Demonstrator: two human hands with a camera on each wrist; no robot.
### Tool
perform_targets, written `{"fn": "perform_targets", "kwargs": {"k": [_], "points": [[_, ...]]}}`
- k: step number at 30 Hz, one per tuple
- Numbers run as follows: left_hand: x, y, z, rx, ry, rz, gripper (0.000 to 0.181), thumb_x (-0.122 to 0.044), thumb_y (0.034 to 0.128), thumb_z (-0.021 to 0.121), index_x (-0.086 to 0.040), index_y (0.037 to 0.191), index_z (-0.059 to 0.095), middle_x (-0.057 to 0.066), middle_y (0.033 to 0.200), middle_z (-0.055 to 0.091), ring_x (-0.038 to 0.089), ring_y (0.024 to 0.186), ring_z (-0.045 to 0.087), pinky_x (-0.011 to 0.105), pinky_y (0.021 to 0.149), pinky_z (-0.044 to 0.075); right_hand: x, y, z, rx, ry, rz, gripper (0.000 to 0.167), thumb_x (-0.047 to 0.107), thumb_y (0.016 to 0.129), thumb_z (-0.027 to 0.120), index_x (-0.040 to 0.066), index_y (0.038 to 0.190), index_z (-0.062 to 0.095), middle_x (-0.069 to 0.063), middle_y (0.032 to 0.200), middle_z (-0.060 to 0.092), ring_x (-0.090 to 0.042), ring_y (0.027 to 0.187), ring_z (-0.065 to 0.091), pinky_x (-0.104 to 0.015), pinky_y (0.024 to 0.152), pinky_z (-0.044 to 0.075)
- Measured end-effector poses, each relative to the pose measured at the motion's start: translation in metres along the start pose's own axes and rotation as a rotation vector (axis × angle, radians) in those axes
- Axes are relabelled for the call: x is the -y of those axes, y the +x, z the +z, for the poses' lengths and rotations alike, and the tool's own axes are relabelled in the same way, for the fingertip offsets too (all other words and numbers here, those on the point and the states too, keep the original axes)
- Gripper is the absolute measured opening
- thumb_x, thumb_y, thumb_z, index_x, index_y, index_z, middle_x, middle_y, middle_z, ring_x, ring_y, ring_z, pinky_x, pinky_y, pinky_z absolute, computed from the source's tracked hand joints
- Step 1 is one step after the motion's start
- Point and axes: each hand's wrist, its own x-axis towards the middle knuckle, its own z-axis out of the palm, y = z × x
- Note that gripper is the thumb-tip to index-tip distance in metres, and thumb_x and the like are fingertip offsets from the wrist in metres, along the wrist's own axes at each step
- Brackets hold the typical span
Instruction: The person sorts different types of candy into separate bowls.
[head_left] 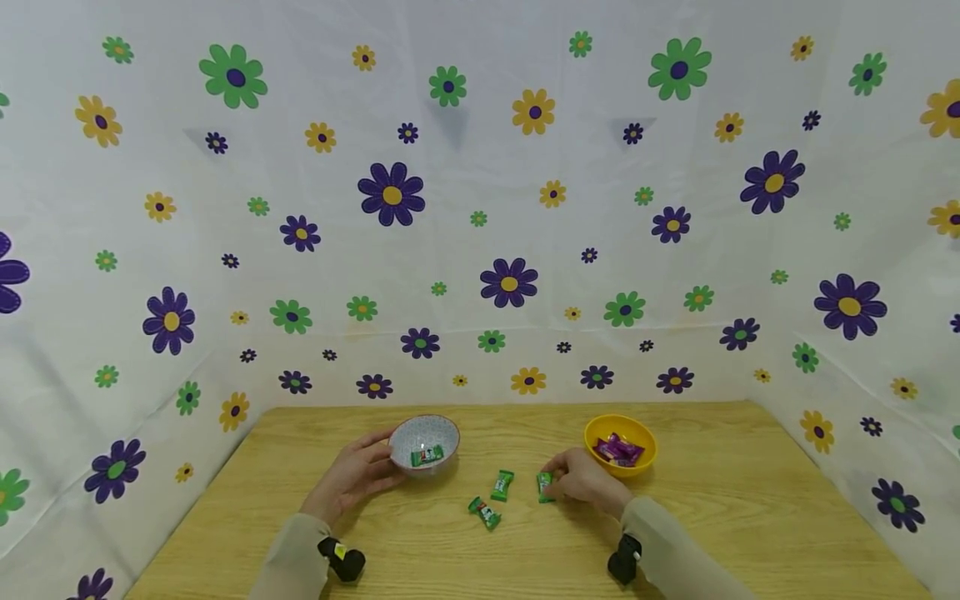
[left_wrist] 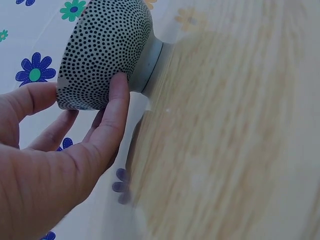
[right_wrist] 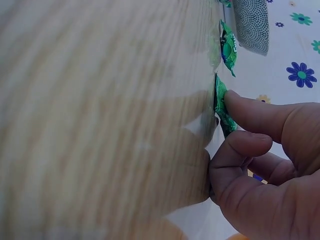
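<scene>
My left hand [head_left: 358,475] holds the side of a speckled grey bowl [head_left: 442,426], its fingers and thumb spread along the outer wall. The bowl's dotted outside [left_wrist: 107,45] and pale foot show in the left wrist view, the foot at the table. A green-wrapped candy [head_left: 429,455] lies inside the bowl. With thumb and finger my right hand [head_left: 588,482] pinches another green-wrapped candy [right_wrist: 222,102] at the tabletop. Between the hands lie two more green candies, one upper [head_left: 502,485] and one lower [head_left: 485,512].
A yellow bowl [head_left: 651,458] with several purple-wrapped candies [head_left: 618,450] stands just beyond my right hand. The wooden table [head_left: 435,554] meets a white cloth [head_left: 465,250] printed with flowers at its back and sides. A small black device [head_left: 622,562] is worn on each wrist.
</scene>
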Motion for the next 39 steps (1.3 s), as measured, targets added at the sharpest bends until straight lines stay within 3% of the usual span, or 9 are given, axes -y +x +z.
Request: {"fn": "perform_targets", "kwargs": {"k": [4,10,23,39], "points": [[-0.0007,0.0001,-0.0016,-0.008,0.008,-0.004,0.051,-0.013,0.0998,0.051,-0.009,0.149,0.039,0.022,0.143,0.045,0.026,0.109,0.063,0.046,0.091,0.054,0.0007,0.0008,0.0005,-0.01,-0.003,0.016,0.021,0.01,0.086,0.074,0.005,0.106,0.07,-0.004,0.087,0.053,-0.017,0.082,0.047,-0.029,0.07,0.037],[-0.001,-0.0012,-0.0024,0.004,0.011,-0.011,0.051,-0.013,0.0997,0.051,-0.009,0.149,0.038,0.023,0.144,0.044,0.025,0.107,0.063,0.046,0.093,0.054,0.0007,-0.0009,0.0016,-0.025,0.006,0.007,0.017,0.011,0.089,0.07,0.004,0.105,0.07,-0.003,0.083,0.055,-0.016,0.073,0.049,-0.026,0.063,0.04],[-0.0001,-0.0002,-0.003,0.009,0.021,-0.015,0.051,-0.014,0.1005,0.051,-0.009,0.15,0.037,0.023,0.145,0.042,0.027,0.11,0.063,0.047,0.094,0.053,0.0015,-0.004,0.0012,-0.036,0.084,0.013,0.018,0.012,0.092,0.066,0.002,0.106,0.071,-0.005,0.085,0.062,-0.016,0.071,0.05,-0.025,0.062,0.042],[-0.0015,0.0006,-0.0014,0.015,0.017,-0.01,0.05,-0.014,0.1004,0.051,-0.01,0.149,0.039,0.021,0.144,0.043,0.025,0.109,0.062,0.047,0.094,0.053,-0.0017,0.0017,-0.0007,0.036,0.217,0.001,0.024,0.021,0.091,0.07,0.005,0.108,0.072,-0.001,0.074,0.057,-0.016,0.065,0.048,-0.026,0.062,0.039]]}}
